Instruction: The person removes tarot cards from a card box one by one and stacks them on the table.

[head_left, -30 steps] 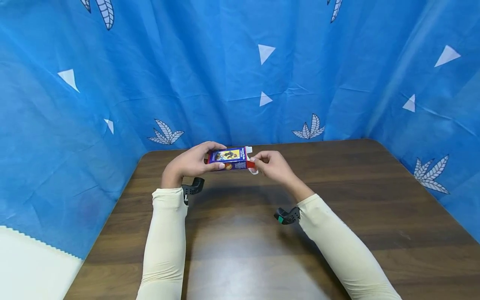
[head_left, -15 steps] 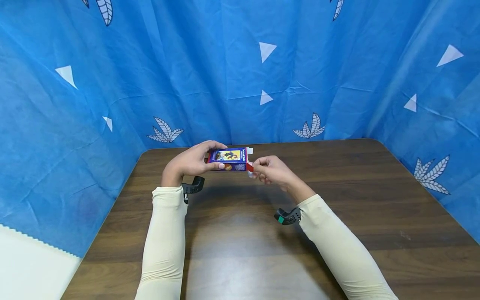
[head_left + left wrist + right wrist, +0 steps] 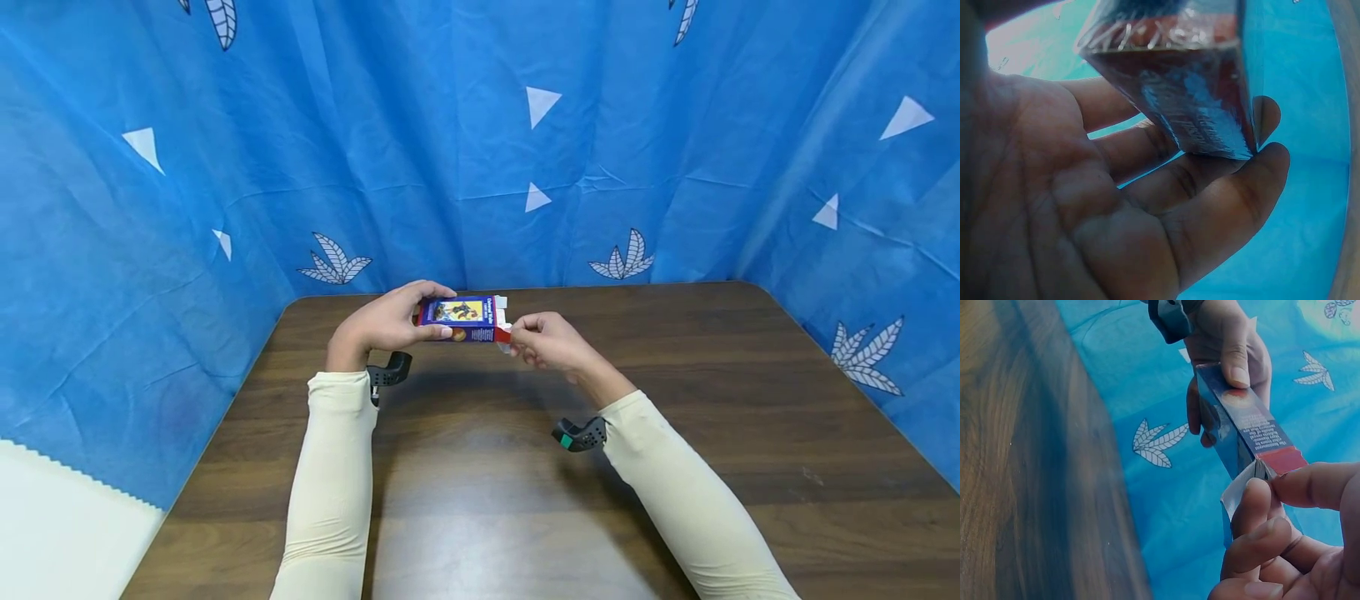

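Observation:
In the head view, my left hand grips a small blue and red card box with a yellow picture on top, thumb on the near side and fingers round the far side. Clear wrap shines on the box's end in the left wrist view. Its right end is open, with white flaps sticking out. My right hand is at that end, pinching near the red side flap. In the right wrist view a white flap bends outward beside the fingertips. The inside of the box is mostly hidden.
A brown wooden table lies below the hands, which are held above its far part. A blue curtain with white leaves and triangles surrounds the back and sides. Black wrist mounts hang under the forearms.
Over the last second my right hand has dropped slightly and its fingers have shifted on the flap. The left hand keeps its grip on the card box, almost still.

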`<state>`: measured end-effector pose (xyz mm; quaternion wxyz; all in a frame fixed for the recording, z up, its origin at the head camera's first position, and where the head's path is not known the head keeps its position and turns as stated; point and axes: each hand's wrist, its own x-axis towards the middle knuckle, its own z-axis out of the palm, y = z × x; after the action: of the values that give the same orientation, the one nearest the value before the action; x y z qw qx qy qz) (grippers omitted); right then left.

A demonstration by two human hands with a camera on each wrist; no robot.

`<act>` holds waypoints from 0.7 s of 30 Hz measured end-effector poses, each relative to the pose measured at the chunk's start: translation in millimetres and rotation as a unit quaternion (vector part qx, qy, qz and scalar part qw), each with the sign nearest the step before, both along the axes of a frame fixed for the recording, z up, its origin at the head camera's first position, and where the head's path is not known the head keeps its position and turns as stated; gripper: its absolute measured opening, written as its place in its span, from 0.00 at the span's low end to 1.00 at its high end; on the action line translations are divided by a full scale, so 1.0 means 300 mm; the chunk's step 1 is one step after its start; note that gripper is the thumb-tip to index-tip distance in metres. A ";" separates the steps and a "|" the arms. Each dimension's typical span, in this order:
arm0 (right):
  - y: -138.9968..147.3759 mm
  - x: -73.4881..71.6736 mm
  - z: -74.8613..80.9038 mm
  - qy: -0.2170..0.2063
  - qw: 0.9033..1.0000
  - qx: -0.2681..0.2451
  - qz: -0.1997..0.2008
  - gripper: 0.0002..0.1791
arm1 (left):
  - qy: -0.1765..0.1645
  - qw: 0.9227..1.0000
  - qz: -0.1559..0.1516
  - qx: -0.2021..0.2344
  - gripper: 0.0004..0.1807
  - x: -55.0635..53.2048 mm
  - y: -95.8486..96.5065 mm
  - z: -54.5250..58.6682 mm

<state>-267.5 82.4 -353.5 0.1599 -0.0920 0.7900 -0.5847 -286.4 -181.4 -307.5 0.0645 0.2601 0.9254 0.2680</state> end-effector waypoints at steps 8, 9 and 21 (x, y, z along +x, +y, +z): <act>0.012 0.000 -0.001 -0.010 1.000 0.003 -0.020 0.12 | -0.005 1.000 -0.001 0.002 0.35 -0.006 0.004 0.001; 0.012 -0.001 -0.002 -0.009 1.000 0.004 -0.019 0.13 | -0.005 1.000 0.000 0.001 0.35 -0.006 0.004 0.000; 0.011 -0.004 -0.007 -0.018 0.999 -0.006 -0.033 0.11 | -0.002 1.000 0.001 0.002 0.36 -0.001 -0.001 0.001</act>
<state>-268.7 85.5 -355.5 0.1543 -0.0564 0.7860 -0.5960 -286.7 -181.8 -307.1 0.0655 0.2584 0.9252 0.2701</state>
